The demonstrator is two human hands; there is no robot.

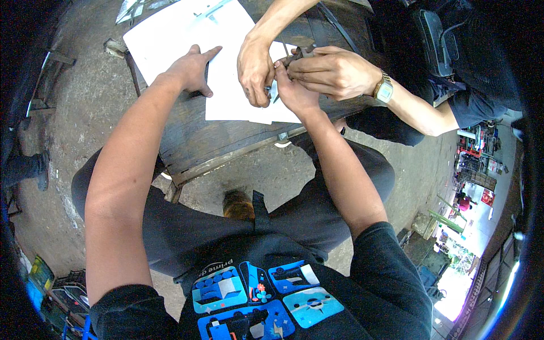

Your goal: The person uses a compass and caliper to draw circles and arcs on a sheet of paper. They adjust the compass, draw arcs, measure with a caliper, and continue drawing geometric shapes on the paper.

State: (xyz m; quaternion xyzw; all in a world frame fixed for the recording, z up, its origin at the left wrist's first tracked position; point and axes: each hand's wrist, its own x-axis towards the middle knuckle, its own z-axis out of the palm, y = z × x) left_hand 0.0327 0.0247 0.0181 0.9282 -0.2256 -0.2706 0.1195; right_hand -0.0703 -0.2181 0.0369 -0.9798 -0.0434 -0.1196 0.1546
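Observation:
My left hand (191,69) lies on the white paper sheets (164,39), its fingers spread and holding nothing. My right hand (297,96) is closed at the right edge of the paper, against another person's hand (340,73) that wears a wristwatch (384,90). Between these two hands a dark, greyish piece (301,54) sticks out; its kind is mostly hidden by fingers. That person's other hand (256,68) rests on the paper, closed around a small dark tool (268,89) that I cannot make out fully.
Under the paper stands a dark, worn wooden table (226,139) with a pale front edge. A bluish flat item (211,11) lies on the far sheet. My knees are below the table, over a concrete floor (85,136). Cluttered goods (481,164) stand at the right.

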